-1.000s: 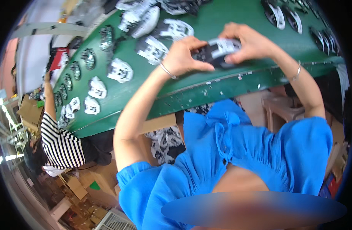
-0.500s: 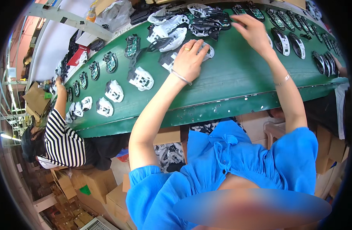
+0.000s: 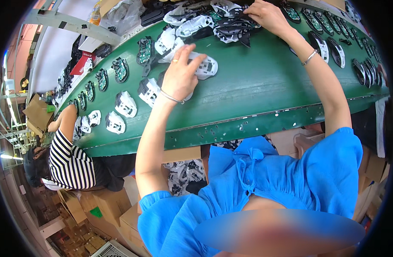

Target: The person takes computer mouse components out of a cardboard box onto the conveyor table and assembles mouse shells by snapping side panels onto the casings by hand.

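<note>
At a green workbench (image 3: 256,92), a person in one blue garment (image 3: 247,180) works with both bare hands, one bracelet on each wrist. The left hand (image 3: 181,77), wearing one ring, has its fingers spread over a single white mouse-shaped shell (image 3: 208,67); its fingertips overlap the shell, though whether they press on it cannot be told. One black-and-white shell (image 3: 149,91) lies just left of that wrist.

The right hand (image 3: 269,18) reaches the far side of the bench, fingers bent at a mixed heap of black and white shells (image 3: 232,33), too tangled to count; whether it grips a piece cannot be told.

To the left, at least five green circuit boards (image 3: 120,70) line the bench, with at least five white shells (image 3: 126,104) nearer its front edge. To the right sit two black-and-white curved shells (image 3: 336,52), at least three more (image 3: 359,73) bunched near the bench's end, and at least five further circuit boards (image 3: 312,20) behind.

One co-worker in a striped top (image 3: 72,165) is at the far left. Under the bench, one carton (image 3: 181,155) contains black-and-white pieces, uncounted.
</note>
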A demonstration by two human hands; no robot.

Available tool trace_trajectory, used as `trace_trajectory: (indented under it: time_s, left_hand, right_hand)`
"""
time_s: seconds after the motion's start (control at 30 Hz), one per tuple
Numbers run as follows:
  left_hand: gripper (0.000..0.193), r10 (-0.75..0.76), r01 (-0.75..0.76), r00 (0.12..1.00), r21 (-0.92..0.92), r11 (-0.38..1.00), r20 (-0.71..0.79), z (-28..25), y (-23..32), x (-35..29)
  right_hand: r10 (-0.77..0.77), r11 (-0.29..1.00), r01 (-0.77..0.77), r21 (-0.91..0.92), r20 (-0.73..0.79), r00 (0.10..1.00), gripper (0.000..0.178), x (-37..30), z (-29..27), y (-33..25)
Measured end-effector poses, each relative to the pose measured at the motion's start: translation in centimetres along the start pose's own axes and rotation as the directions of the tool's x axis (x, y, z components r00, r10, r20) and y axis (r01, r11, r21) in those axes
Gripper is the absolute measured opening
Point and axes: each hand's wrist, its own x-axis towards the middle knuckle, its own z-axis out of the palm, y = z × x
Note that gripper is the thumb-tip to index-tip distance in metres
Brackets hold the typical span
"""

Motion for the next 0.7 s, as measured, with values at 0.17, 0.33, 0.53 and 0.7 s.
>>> trace_trajectory:
  time_s: [0.17, 0.33, 0.53, 0.7]
  left_hand:
    - [0.055, -0.227, 0.229, 0.970, -0.653, 0.722, 0.088, -0.6, -0.2, 0.6]
    - [0.041, -0.482, 0.245, 0.862, -0.962, 0.121, 0.159, -0.4, 2.2, 1.2]
    - [0.028, -0.468, 0.122, 0.826, -0.910, -0.397, 0.315, 0.5, 4.5, 1.6]
    - [0.042, -0.468, 0.139, 0.791, -0.861, -0.490, 0.394, 0.6, 5.9, 1.6]
  right_hand:
    - [-0.236, 0.955, 0.236, 0.180, -0.022, 0.971, 0.015, 0.0, -0.9, 0.1]
    - [0.323, 0.627, -0.409, 0.663, 0.255, 0.911, 0.023, 0.6, -1.1, -1.5]
    - [0.452, 0.517, -0.639, 0.569, 0.452, 0.769, 0.024, 0.3, -0.9, -0.7]
    - [0.525, 0.595, -0.471, 0.651, 0.130, 0.841, 0.016, 0.2, -2.7, -2.0]
